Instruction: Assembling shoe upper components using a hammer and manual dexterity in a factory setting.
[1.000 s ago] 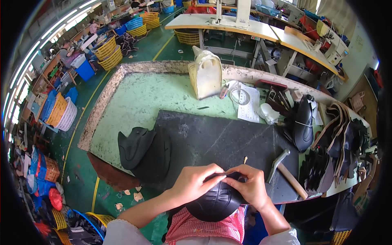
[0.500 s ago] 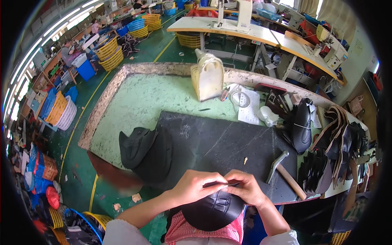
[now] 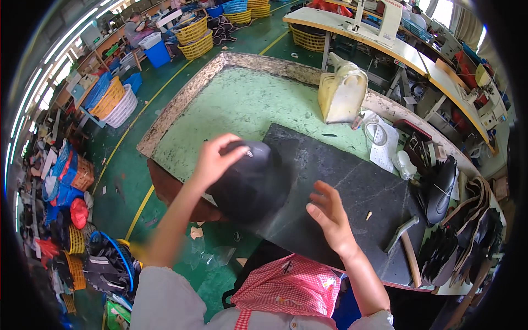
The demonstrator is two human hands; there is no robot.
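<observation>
A black leather shoe-upper piece (image 3: 256, 159), blurred by motion, is pinched at its edge by the thumb and fingers of my left hand (image 3: 215, 160). It is over the left end of the black work mat, where dark pieces (image 3: 247, 195) lie stacked; the blur hides where the held piece ends and the stack begins. My right hand (image 3: 331, 220) hovers above the middle of the mat (image 3: 335, 170), fingers apart and holding nothing. A hammer (image 3: 410, 247) with a wooden handle lies on the mat to the right of it.
Bundles of dark shoe parts (image 3: 459, 236) crowd the table's right end. A cream block-shaped stand (image 3: 342, 93) is at the far rim, near papers and a tape roll (image 3: 376, 133). A raised, worn rim (image 3: 181, 102) edges the green tabletop. Baskets (image 3: 122, 102) stand on the floor at left.
My left hand has carried the black leather piece from my lap up and left to the stack. My right hand has let go and opened. The view has shifted left.
</observation>
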